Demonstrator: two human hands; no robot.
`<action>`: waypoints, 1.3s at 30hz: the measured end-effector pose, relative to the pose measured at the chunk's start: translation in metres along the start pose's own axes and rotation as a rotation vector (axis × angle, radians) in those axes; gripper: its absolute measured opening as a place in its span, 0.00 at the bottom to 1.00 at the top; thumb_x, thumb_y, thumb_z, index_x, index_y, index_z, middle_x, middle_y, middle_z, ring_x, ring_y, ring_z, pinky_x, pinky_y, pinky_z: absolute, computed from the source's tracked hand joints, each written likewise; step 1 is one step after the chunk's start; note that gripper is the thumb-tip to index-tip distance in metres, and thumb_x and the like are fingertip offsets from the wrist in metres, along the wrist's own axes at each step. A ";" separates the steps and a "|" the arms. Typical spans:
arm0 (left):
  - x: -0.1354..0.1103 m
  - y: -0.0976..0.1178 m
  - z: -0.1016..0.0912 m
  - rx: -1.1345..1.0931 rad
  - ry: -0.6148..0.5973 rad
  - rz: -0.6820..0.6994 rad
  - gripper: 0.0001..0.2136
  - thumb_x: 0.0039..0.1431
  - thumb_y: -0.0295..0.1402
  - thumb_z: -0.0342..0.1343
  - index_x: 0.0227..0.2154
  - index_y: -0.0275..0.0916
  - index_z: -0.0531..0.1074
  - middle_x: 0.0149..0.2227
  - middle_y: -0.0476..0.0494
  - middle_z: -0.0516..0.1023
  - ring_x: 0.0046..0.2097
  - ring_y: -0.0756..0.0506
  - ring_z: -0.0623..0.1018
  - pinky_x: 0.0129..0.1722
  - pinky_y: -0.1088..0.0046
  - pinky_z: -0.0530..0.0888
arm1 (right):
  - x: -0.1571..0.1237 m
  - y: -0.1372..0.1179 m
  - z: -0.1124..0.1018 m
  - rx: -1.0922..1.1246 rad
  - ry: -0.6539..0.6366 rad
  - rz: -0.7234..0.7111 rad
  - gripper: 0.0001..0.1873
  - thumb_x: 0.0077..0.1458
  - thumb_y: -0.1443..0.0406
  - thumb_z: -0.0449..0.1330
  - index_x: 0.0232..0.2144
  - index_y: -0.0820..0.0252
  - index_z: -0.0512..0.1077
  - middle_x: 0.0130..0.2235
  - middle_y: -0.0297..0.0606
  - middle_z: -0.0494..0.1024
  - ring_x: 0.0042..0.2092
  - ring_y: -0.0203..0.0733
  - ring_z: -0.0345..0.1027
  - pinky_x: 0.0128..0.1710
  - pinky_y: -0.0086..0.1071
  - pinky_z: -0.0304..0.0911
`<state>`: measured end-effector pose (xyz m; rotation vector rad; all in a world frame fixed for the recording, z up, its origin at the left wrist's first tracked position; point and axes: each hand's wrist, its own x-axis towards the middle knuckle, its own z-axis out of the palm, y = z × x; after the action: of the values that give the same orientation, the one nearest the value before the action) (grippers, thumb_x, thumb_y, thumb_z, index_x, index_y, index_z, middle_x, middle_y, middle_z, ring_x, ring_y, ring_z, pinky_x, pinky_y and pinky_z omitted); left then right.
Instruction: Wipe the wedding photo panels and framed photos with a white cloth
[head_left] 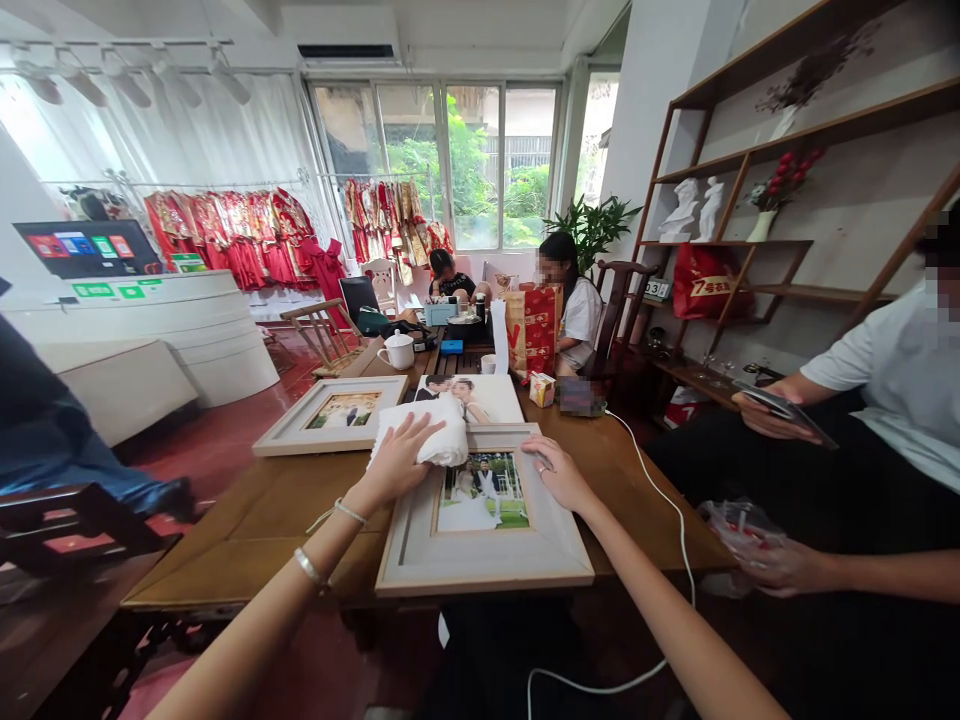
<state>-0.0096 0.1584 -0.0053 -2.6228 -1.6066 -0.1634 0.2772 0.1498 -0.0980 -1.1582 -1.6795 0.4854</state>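
Note:
My left hand (405, 452) is pressed on a folded white cloth (442, 425), which lies across the upper left corner of a framed wedding photo. That picture frame (480, 570) has a wide pale mat and a light wooden rim, and lies flat near the table's front edge. At its upper right side, my right hand (559, 475) grips the frame with bent fingers. Beyond the cloth is an unframed couple's portrait (491, 395), partly covered by it. To the left lies a second picture frame (292, 432), also holding a wedding photo.
A white cable (679, 515) crosses the wooden table (247, 540) on the right. Farther back stand a white lidded mug (397, 350), a red paper bag (534, 330) and a small box (541, 389). A person at right holds a phone (787, 408); two others sit at the far end.

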 end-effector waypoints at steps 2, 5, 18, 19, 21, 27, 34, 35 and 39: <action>0.000 0.001 -0.001 0.032 -0.023 0.044 0.36 0.47 0.22 0.47 0.62 0.47 0.53 0.66 0.46 0.47 0.66 0.35 0.43 0.60 0.44 0.51 | 0.000 -0.001 0.000 0.004 0.002 0.004 0.20 0.45 0.75 0.50 0.37 0.56 0.75 0.46 0.40 0.75 0.56 0.44 0.62 0.59 0.46 0.52; -0.014 0.008 -0.007 0.067 -0.086 0.100 0.37 0.44 0.22 0.47 0.60 0.47 0.56 0.66 0.46 0.50 0.66 0.36 0.43 0.60 0.44 0.49 | -0.001 -0.002 0.000 -0.003 0.003 0.015 0.20 0.45 0.75 0.49 0.37 0.57 0.74 0.46 0.40 0.75 0.56 0.44 0.62 0.60 0.46 0.51; -0.122 0.051 -0.009 0.021 -0.134 0.152 0.45 0.32 0.22 0.48 0.62 0.50 0.52 0.66 0.51 0.48 0.67 0.37 0.41 0.63 0.49 0.46 | -0.001 -0.004 0.001 -0.008 -0.005 0.021 0.20 0.45 0.75 0.49 0.37 0.57 0.74 0.47 0.41 0.74 0.56 0.44 0.62 0.60 0.46 0.50; -0.120 0.051 -0.008 0.019 -0.125 0.150 0.45 0.33 0.23 0.48 0.62 0.49 0.52 0.66 0.51 0.47 0.67 0.37 0.41 0.63 0.49 0.45 | -0.002 -0.004 0.000 -0.008 -0.006 0.022 0.20 0.45 0.75 0.49 0.37 0.57 0.74 0.47 0.41 0.74 0.56 0.44 0.61 0.60 0.46 0.51; -0.111 0.049 -0.006 0.022 -0.124 0.142 0.44 0.33 0.24 0.49 0.61 0.48 0.53 0.67 0.49 0.46 0.67 0.37 0.40 0.63 0.49 0.44 | -0.002 -0.006 0.000 -0.008 -0.006 0.025 0.20 0.45 0.75 0.49 0.37 0.57 0.74 0.47 0.41 0.74 0.56 0.44 0.61 0.60 0.46 0.50; -0.056 0.035 -0.001 0.048 -0.076 0.125 0.37 0.42 0.26 0.51 0.61 0.46 0.55 0.66 0.44 0.49 0.67 0.36 0.42 0.63 0.50 0.45 | -0.001 -0.007 -0.002 0.009 -0.006 0.034 0.20 0.45 0.75 0.49 0.36 0.56 0.74 0.46 0.40 0.74 0.56 0.44 0.61 0.60 0.46 0.50; -0.004 0.037 0.000 0.017 -0.011 0.066 0.30 0.55 0.29 0.47 0.62 0.46 0.52 0.66 0.43 0.51 0.66 0.35 0.47 0.61 0.46 0.48 | -0.001 -0.004 -0.001 0.007 0.009 0.043 0.21 0.44 0.75 0.49 0.37 0.57 0.74 0.47 0.41 0.74 0.56 0.44 0.61 0.60 0.47 0.49; -0.002 0.040 0.001 0.002 0.007 0.063 0.29 0.56 0.29 0.46 0.62 0.46 0.52 0.66 0.44 0.51 0.66 0.34 0.48 0.60 0.45 0.49 | -0.001 -0.004 -0.001 0.005 0.009 0.038 0.21 0.44 0.76 0.49 0.36 0.57 0.74 0.47 0.41 0.74 0.56 0.45 0.61 0.60 0.47 0.49; -0.003 0.052 0.003 -0.012 0.038 0.088 0.33 0.51 0.24 0.47 0.62 0.46 0.51 0.66 0.47 0.50 0.66 0.35 0.47 0.60 0.43 0.47 | 0.000 -0.002 -0.001 -0.011 0.004 0.032 0.20 0.44 0.75 0.49 0.36 0.58 0.75 0.47 0.42 0.74 0.55 0.45 0.62 0.60 0.47 0.50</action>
<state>0.0350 0.1324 -0.0083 -2.6759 -1.4803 -0.2167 0.2769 0.1481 -0.0958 -1.1951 -1.6641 0.4936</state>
